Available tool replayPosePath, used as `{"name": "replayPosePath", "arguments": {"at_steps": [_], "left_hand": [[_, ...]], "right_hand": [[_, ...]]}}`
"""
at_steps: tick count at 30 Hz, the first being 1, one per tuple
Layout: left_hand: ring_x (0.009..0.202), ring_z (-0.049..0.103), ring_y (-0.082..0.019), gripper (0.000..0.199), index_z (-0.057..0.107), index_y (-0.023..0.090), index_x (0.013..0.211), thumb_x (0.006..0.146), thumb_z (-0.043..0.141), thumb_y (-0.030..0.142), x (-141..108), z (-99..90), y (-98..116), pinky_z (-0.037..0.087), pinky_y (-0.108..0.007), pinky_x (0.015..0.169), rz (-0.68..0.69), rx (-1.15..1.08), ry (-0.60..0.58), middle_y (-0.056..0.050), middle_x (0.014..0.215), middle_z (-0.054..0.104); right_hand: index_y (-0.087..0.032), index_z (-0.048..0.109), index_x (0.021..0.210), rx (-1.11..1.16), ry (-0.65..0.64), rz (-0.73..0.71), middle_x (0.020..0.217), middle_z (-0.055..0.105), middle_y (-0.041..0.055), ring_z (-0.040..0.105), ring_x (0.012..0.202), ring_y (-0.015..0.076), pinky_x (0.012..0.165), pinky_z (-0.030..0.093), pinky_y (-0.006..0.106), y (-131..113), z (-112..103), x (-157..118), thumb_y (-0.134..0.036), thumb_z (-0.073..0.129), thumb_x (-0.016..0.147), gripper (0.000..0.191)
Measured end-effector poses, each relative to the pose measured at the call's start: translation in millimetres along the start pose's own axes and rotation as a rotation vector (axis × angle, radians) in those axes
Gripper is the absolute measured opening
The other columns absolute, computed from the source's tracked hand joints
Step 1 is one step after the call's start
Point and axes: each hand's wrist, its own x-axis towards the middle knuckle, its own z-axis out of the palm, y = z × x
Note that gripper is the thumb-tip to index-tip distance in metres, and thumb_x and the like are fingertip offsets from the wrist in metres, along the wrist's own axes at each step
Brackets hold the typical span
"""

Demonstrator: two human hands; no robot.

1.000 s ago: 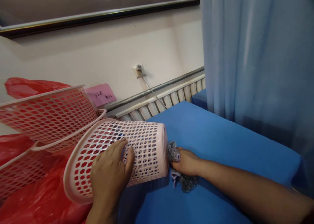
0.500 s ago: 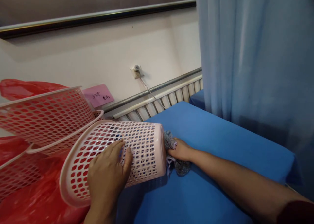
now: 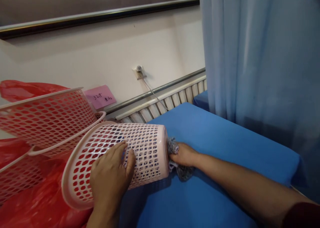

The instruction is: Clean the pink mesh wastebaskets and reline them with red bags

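Pink plastic latticework is forming the wall of the basket (image 3: 162,154) you are working on; it is lying on its side, its mouth pointing toward the red plastic (image 3: 37,198) and its base facing the opposite way. Your left hand (image 3: 110,171) is resting on the basket's near wall, its fingers spreading loosely over the holes and the thumb standing apart, touching without visibly gripping. Your right hand (image 3: 183,154) is bunching a grey knitted cloth (image 3: 185,173) in its closed fingers and holding it up to the basket's base, a loose fold hanging beside that end. Judging from this, you are partway through wiping the basket: the base is getting your attention, but it is facing mostly away, so how much of it is finished is not showing. Whether the wall or the inside is finished is not showing either. Beyond the basket's mouth, other pink baskets (image 3: 50,96) are sitting untouched, and nothing is marking them as done or left. A blue surface (image 3: 230,144) is stretching out past the basket's base; whether it is bearing the basket's weight, you cannot tell.
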Motion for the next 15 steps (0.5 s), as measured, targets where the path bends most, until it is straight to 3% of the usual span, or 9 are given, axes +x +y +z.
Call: {"name": "replayPosePath", "arguments": {"at_steps": [5, 7, 9, 10, 12, 14, 15], "left_hand": [[0.111, 0.075, -0.036, 0.055, 0.075, 0.011, 0.118, 0.106, 0.033, 0.044, 0.6, 0.8, -0.2, 0.053, -0.051, 0.091, -0.014, -0.023, 0.003, -0.016, 0.125, 0.079], [0.111, 0.075, -0.037, 0.054, 0.075, 0.010, 0.118, 0.105, 0.034, 0.044, 1.0, 2.0, -0.8, 0.053, -0.051, 0.091, -0.014, -0.035, -0.003, -0.016, 0.125, 0.079], [0.112, 0.074, -0.037, 0.054, 0.075, 0.011, 0.118, 0.105, 0.034, 0.043, 0.9, 3.7, -2.3, 0.052, -0.051, 0.092, -0.026, -0.041, -0.009, -0.015, 0.126, 0.078], [0.113, 0.074, -0.037, 0.053, 0.075, 0.011, 0.118, 0.105, 0.035, 0.044, 0.7, 4.5, -3.2, 0.052, -0.050, 0.093, -0.030, -0.041, -0.014, -0.015, 0.127, 0.078], [0.114, 0.074, -0.036, 0.051, 0.074, 0.013, 0.120, 0.105, 0.037, 0.044, 0.0, 5.9, -4.9, 0.052, -0.050, 0.093, -0.028, -0.038, -0.025, -0.014, 0.128, 0.077], [0.113, 0.074, -0.035, 0.051, 0.074, 0.013, 0.120, 0.105, 0.037, 0.044, -0.5, 6.1, -5.6, 0.052, -0.049, 0.093, -0.023, -0.038, -0.031, -0.014, 0.129, 0.077], [0.113, 0.074, -0.035, 0.051, 0.074, 0.013, 0.120, 0.105, 0.037, 0.044, -0.5, 5.7, -5.4, 0.051, -0.049, 0.093, -0.022, -0.042, -0.033, -0.014, 0.128, 0.077]], "right_hand": [[-0.023, 0.072, 0.080, -0.095, -0.277, -0.062, 0.078, 0.075, 0.0022, 0.069, 0.071, 0.0211, 0.065, 0.051, 0.029, -14.5, -1.2, -37.1, -0.029, 0.072, 0.069, 0.012], [-0.023, 0.069, 0.077, -0.005, -0.447, -0.113, 0.072, 0.071, -0.0009, 0.064, 0.065, 0.0172, 0.062, 0.050, 0.027, -14.2, -11.8, -41.8, -0.031, 0.070, 0.072, 0.009], [-0.022, 0.069, 0.080, 0.202, -0.503, -0.161, 0.076, 0.072, -0.0016, 0.065, 0.070, 0.0167, 0.068, 0.053, 0.028, -10.2, -22.9, -37.9, -0.029, 0.066, 0.074, 0.010], [-0.022, 0.070, 0.085, 0.322, -0.435, -0.175, 0.082, 0.074, -0.0007, 0.068, 0.077, 0.0178, 0.075, 0.056, 0.030, -7.7, -26.9, -34.3, -0.029, 0.064, 0.076, 0.013], [-0.022, 0.071, 0.101, 0.509, -0.117, -0.190, 0.101, 0.077, 0.0022, 0.071, 0.096, 0.0204, 0.091, 0.057, 0.035, -3.9, -30.2, -28.1, -0.031, 0.061, 0.082, 0.024], [-0.023, 0.067, 0.113, 0.528, 0.202, -0.233, 0.114, 0.075, 0.0048, 0.069, 0.107, 0.0221, 0.100, 0.054, 0.039, -3.6, -27.0, -27.0, -0.035, 0.061, 0.086, 0.030], [-0.023, 0.065, 0.115, 0.480, 0.286, -0.287, 0.116, 0.074, 0.0056, 0.069, 0.107, 0.0225, 0.100, 0.054, 0.039, -4.7, -23.8, -28.6, -0.035, 0.063, 0.085, 0.032]]}}
